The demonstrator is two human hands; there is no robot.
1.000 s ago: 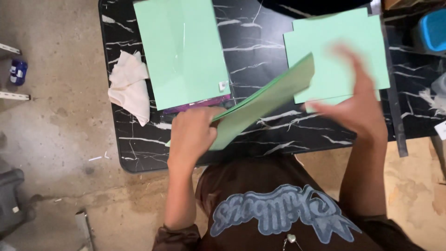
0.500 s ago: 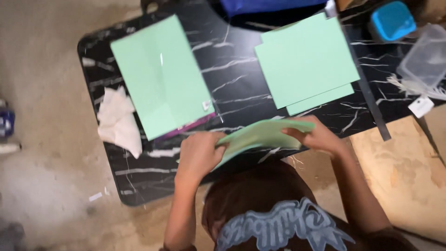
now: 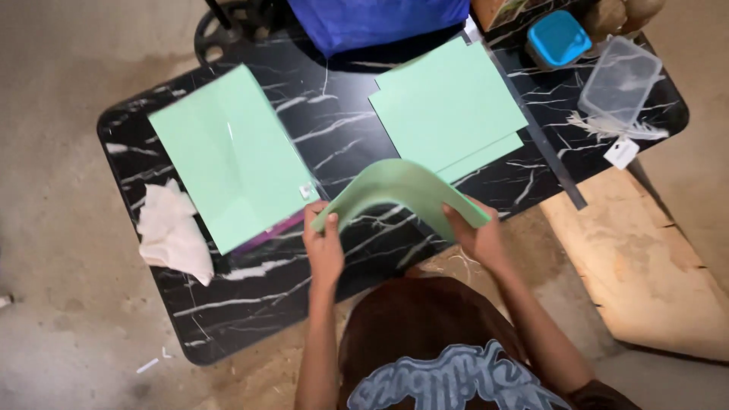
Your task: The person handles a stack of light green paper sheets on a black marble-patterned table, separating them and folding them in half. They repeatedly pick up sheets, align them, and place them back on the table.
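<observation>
Two hands held one green sheet (image 3: 399,193) near the middle of the frame, just above the near edge of the black marbled table (image 3: 250,281). The left hand (image 3: 325,247) pinched the sheet's left end between thumb and fingers; the right hand (image 3: 476,234) gripped its right end. Between them the sheet bowed upward in an arch, clear of the tabletop.

To do this well, I judged that both grips should stay light and even, so the bend stayed a smooth curve rather than a sharp kink, and the two ends should be matched before any pressing down.

One wrapped pack of green paper (image 3: 228,156) lay at upper left, with a purple strip showing under its lower edge. A loose stack of green sheets (image 3: 448,106) lay at upper right, its corners fanned slightly. Bare table showed between the two piles, and that gap looked like the best room for laying the sheet flat.

A crumpled white cloth (image 3: 173,231) sat at the left edge, well apart from the hands. A clear plastic tub (image 3: 619,80) and a blue lid (image 3: 558,38) stood at the far upper right, beside a dark strip (image 3: 543,140) that ran along the stack. A blue bag (image 3: 380,21) overhung the top edge. The table's near edge was close under the wrists, so little room lay that way.
</observation>
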